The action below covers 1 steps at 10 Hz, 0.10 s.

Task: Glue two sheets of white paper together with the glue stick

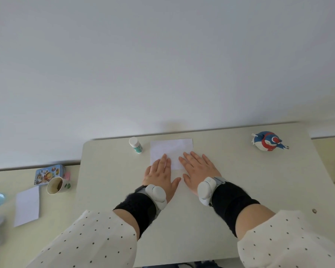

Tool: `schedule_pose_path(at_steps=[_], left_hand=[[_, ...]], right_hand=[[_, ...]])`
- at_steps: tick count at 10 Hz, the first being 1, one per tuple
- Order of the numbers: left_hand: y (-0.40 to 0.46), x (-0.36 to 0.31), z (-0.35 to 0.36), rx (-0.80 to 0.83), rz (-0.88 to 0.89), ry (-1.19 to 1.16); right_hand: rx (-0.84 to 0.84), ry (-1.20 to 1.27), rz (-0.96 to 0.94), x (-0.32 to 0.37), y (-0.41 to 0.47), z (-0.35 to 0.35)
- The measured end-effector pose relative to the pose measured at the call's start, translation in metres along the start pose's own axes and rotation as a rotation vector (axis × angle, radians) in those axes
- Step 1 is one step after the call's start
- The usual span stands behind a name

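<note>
A capped glue stick [136,145] is seen upright just left of the white paper [171,149] on the table [230,167]. The paper's near edge is pressed by the left hand [160,176] and right hand [198,170], both laid flat with straight fingers, nothing grasped.

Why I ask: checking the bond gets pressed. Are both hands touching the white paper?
Touching. Head view: left hand and right hand lie flat, fingers overlapping the white paper.
</note>
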State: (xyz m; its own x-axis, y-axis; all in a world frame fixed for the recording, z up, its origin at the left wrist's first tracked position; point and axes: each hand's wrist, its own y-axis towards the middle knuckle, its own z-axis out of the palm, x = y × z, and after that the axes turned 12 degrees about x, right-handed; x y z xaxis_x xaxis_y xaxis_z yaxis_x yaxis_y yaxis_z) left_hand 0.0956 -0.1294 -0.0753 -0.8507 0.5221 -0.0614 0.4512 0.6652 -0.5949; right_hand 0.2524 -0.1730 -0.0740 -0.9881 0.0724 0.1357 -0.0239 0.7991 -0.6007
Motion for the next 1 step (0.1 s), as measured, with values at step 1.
schedule_pose_path(at_steps=[1], left_hand=[[-0.0124,0.0048,-0.0189,0.020,0.015,-0.005]], right_hand=[[-0.055,0.066,-0.002,0.0010,-0.0054,-0.0232]])
